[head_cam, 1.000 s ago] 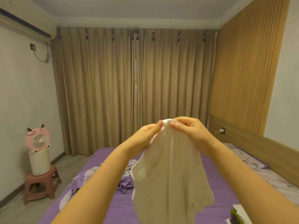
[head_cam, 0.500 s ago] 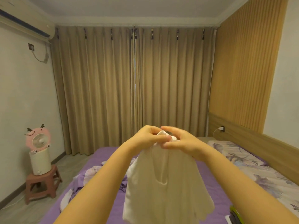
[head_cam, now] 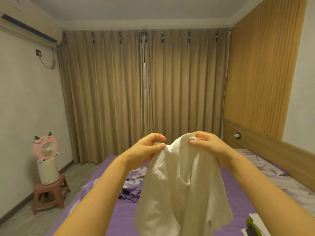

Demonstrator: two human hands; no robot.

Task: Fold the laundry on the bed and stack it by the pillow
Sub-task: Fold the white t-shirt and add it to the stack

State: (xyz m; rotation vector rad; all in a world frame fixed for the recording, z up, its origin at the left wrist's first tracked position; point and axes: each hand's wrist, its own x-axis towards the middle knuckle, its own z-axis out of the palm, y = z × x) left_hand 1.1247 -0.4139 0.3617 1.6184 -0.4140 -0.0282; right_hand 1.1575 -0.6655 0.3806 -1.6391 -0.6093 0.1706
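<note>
Head camera: I see the left hand [head_cam: 146, 151] pinching the white garment's [head_cam: 180, 189] top edge, and the right hand [head_cam: 207, 147] gripping a bunched bit just beside it, hands slightly apart. Garment hangs above the purple bed [head_cam: 119, 212], with crumpled laundry [head_cam: 133, 186] behind it and folded clothes [head_cam: 255, 225] to its right.

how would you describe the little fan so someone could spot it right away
Look at the left wall, below the air conditioner. On the floor there stands a reddish plastic stool, and the fan sits on it. It alone has a pink animal face with antlers above a white cylinder base.
</note>
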